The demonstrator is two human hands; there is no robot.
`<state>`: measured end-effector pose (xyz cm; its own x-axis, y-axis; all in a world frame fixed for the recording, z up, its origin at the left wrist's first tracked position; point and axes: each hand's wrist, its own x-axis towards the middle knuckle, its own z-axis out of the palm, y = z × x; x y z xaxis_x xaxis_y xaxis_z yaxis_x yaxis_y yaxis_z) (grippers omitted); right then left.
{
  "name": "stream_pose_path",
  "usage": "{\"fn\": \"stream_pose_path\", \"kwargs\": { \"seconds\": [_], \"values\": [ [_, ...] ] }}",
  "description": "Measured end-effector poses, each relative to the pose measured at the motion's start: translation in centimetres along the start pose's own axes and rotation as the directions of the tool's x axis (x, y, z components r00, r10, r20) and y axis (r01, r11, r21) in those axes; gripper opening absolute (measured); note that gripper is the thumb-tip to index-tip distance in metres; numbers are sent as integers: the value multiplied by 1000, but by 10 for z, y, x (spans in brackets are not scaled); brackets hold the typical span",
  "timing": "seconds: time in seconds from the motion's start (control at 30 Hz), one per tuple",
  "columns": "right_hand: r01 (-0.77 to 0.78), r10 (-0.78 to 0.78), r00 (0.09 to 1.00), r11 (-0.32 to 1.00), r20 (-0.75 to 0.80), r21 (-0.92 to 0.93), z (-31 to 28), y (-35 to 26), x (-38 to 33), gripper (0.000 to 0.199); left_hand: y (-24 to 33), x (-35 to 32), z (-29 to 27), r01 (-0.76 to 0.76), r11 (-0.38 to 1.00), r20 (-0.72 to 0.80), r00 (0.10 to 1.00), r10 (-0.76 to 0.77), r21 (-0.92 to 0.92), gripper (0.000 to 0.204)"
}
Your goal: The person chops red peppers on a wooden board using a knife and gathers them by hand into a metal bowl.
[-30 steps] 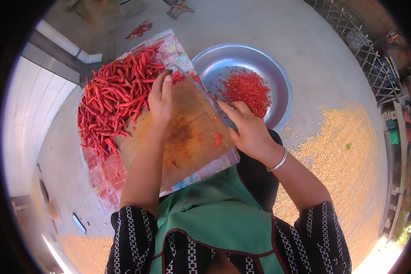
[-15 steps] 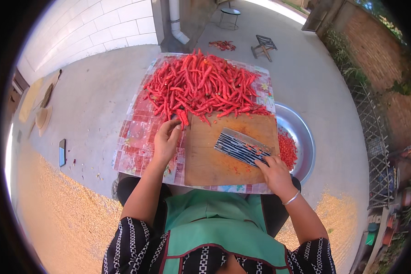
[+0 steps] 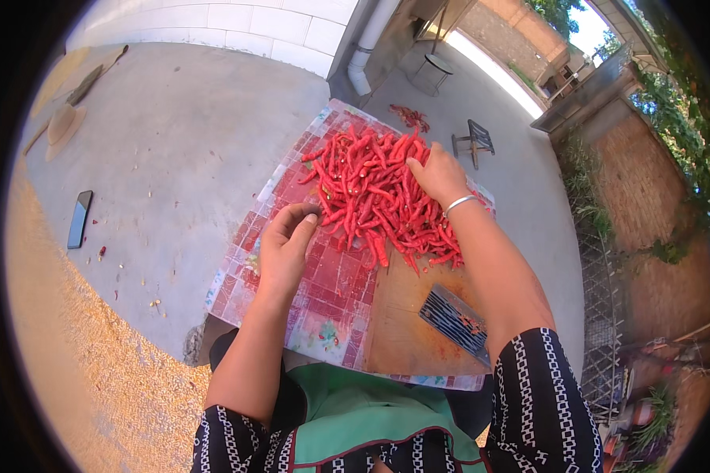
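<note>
A large heap of red chili peppers [image 3: 371, 189] lies across the far part of the table. My right hand [image 3: 442, 177] rests on the heap's far right side, thumb stretched over the peppers; its other fingers bend away behind the hand and are hidden. Beside the heap's left edge, my left hand [image 3: 285, 246] hovers with fingers curled in toward the thumb; whatever is between the fingertips is too small to make out. A wide cleaver [image 3: 454, 322] with dark streaks and red bits on its blade lies flat on the wooden cutting board [image 3: 398, 335], held by neither hand, partly behind my right forearm.
A red-and-white patterned cloth [image 3: 323, 292] covers the table. Beyond it are a small pile of red bits [image 3: 410, 118], a folding stool [image 3: 475, 142] and a round-topped stool [image 3: 436, 65]. A phone [image 3: 80, 219] and yellow grain [image 3: 142, 386] lie on the ground to the left.
My right hand has left the cleaver and moved up onto the chili heap. The cleaver stays on the board. My left hand remains near the heap's left edge, and the view has turned.
</note>
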<state>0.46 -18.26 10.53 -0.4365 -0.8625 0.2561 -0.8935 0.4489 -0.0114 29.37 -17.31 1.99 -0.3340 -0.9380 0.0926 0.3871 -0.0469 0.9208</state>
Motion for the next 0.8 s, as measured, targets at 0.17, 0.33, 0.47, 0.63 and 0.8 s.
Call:
{"fn": "stream_pose_path", "kwargs": {
  "seconds": [0.17,0.33,0.47,0.63,0.8],
  "values": [
    [-360,334,900,932,281,45,42,11,75,87,-1,-3,-1,6,998,10,1000,-6,-60,19],
    [-308,309,908,950,282,-48,92,16,97,83,6,-5,3,-3,999,36,999,5,-44,18],
    [-190,152,903,980,401,56,74,17,91,66,9,-6,5,24,999,23,999,-23,-27,17],
    [-211,142,977,764,160,610,61,39,70,58,5,-3,10,-4,1000,27,1000,5,-22,17],
    [4,88,996,260,-28,966,-1,26,27,26,-3,-3,10,-27,999,39,999,28,-21,18]
  ]
}}
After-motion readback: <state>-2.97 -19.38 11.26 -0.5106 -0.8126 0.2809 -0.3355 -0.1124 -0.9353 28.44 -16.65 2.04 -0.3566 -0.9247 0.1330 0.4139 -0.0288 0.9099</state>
